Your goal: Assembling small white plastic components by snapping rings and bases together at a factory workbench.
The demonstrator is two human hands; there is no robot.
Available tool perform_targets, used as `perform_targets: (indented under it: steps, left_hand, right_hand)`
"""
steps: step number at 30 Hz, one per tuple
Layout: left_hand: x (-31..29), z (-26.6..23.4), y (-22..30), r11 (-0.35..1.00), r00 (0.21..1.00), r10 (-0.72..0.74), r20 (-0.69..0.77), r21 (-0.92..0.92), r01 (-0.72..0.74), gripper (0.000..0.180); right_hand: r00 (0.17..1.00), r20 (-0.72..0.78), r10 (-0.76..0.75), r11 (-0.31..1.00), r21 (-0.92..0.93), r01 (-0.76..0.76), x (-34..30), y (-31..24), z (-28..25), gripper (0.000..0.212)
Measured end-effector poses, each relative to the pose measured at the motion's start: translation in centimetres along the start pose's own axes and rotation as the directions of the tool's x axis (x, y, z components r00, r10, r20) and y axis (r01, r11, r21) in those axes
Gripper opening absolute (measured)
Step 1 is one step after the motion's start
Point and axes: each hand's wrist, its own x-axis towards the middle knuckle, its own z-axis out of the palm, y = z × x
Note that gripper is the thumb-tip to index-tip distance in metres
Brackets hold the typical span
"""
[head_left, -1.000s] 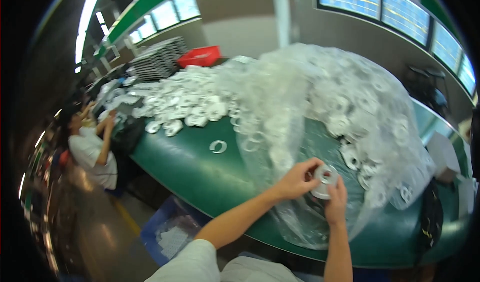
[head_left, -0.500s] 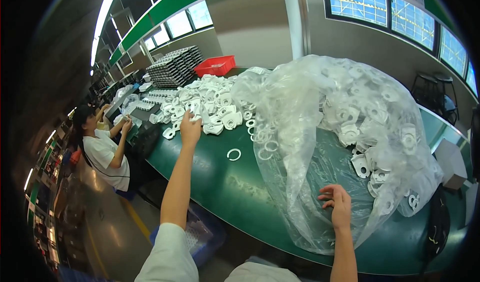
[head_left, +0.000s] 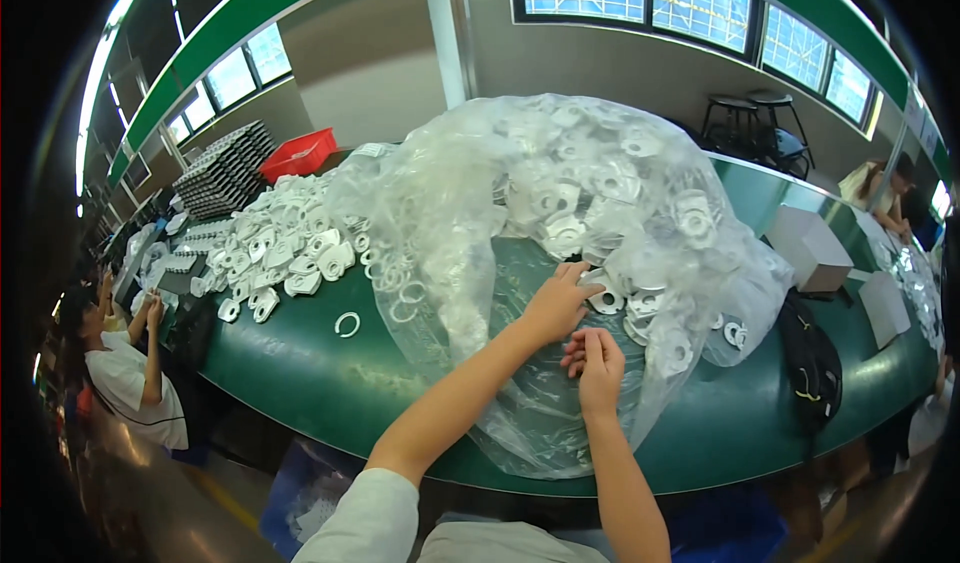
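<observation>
My left hand (head_left: 556,305) reaches across to the mouth of a large clear plastic bag (head_left: 455,263). Its fingers are spread, and the tips are at a white plastic part with a round hole (head_left: 606,303), at the edge of the heap inside. Whether they touch it I cannot tell. Just below and to the right, my right hand (head_left: 599,365) hovers over the bag's film, fingers loosely curled and apart, with nothing visible in them. More white parts (head_left: 565,198) fill the bag behind both hands.
Loose white parts (head_left: 285,238) lie heaped left of the bag, near a white ring (head_left: 347,324) on the green table (head_left: 290,363). Behind them are stacked trays (head_left: 225,168) and a red bin (head_left: 300,155). Rightward sit a black bag (head_left: 810,358) and white box (head_left: 808,248). A person (head_left: 135,373) sits left.
My left hand has left the loose heap and swung right to the parts in the bag; the white part it held is out of it. The view has turned right. My right hand is now beside the left.
</observation>
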Motion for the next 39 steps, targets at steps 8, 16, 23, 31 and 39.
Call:
perform_targets:
  steps: [8, 16, 23, 31, 39]
  left_hand:
    - [-0.8, 0.8, -1.4, 0.943, 0.98, 0.195, 0.03, 0.268, -0.196, 0.013]
    - [-0.3, 3.5, -0.1, 0.982, 0.976, 0.045, 0.215, 0.17, -0.083, 0.043]
    - [-2.7, -3.0, -0.2, 0.92, 0.979, -0.181, 0.093, 0.368, 0.135, 0.019]
    - [-3.2, -5.8, 2.6, 0.871, 0.914, -0.39, 0.115, -0.276, 0.407, 0.016]
    - [6.5, 3.5, 13.6, 0.942, 0.959, 0.22, 0.178, -0.292, -0.162, 0.018]
  right_hand:
    - [0.997, -0.08, 0.02, 0.998, 0.053, -0.016, 1.0, 0.7, -0.8, 0.018]
    - [0.989, -0.121, -0.085, 0.995, -0.058, 0.079, 1.4, 1.8, -1.0, 0.01]
    - [0.97, 0.145, 0.197, 0.977, 0.06, -0.207, 1.5, 0.6, -2.2, 0.029]
    - [0.982, 0.168, 0.081, 0.984, 0.146, -0.106, 1.1, 1.2, -1.1, 0.055]
    - [0.986, -0.157, -0.063, 0.884, 0.45, 0.128, 3.2, 3.5, -3.7, 0.035]
